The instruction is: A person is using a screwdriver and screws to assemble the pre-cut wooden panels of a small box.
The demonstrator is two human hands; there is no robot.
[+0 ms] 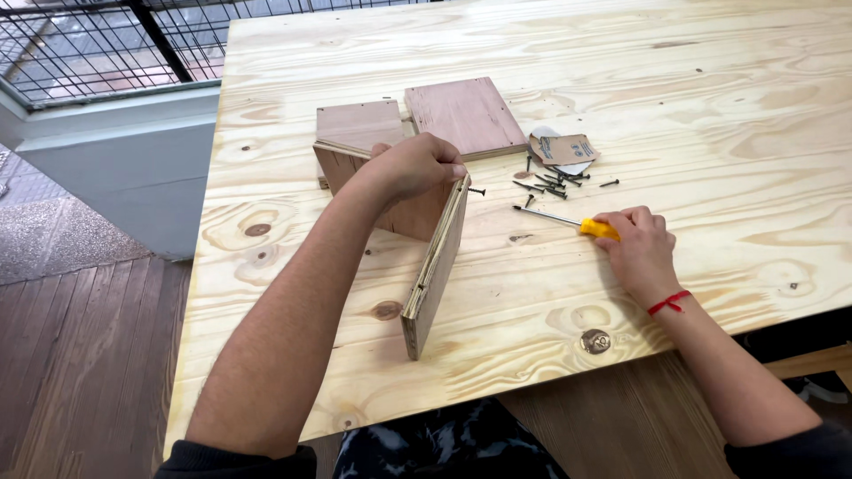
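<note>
An upright plywood panel (435,266) is clasped at its top edge by the left hand (415,167); a yellow-handled screwdriver (568,222), lying on the knotty pine worktop (710,106), is grasped by the right hand (641,248) near loose dark screws (552,183).

Left arm bare, stretched forward across centre, left hand (415,166) palm-down, fingers curled shut in a grip. Right arm angled in from lower right, right hand (639,246) lying low, fingers closed; red thread on wrist.
</note>
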